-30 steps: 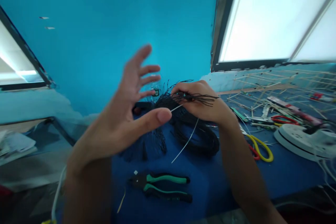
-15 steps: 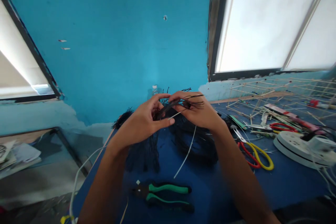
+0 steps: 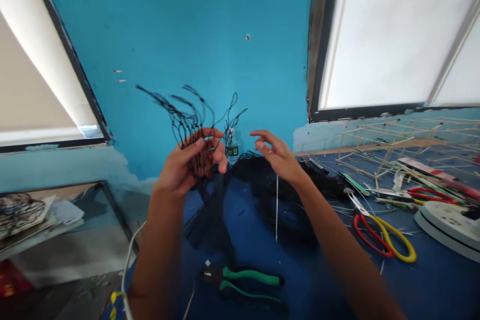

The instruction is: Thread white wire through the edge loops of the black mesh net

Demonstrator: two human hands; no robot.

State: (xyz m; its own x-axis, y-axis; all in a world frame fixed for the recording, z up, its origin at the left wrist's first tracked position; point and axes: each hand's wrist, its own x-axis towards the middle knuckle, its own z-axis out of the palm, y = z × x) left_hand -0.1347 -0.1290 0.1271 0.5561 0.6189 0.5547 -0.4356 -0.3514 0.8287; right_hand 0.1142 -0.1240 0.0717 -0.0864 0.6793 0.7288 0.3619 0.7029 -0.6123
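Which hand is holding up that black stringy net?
The left hand: the black net is in its grip, loose ends fanning out above. The right hand is apart from that net, with a thin white strand hanging below it.

L hand [image 3: 178,170]: holds blk mesh [image 3: 201,162] | R hand [image 3: 279,157]: apart, abv wht strip [image 3: 277,210] | pliers [image 3: 249,275] on blu tbl [image 3: 245,225]

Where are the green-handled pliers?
At the head view's bottom centre, the pliers lie on the blue table, nearer than the black strands in the left hand.
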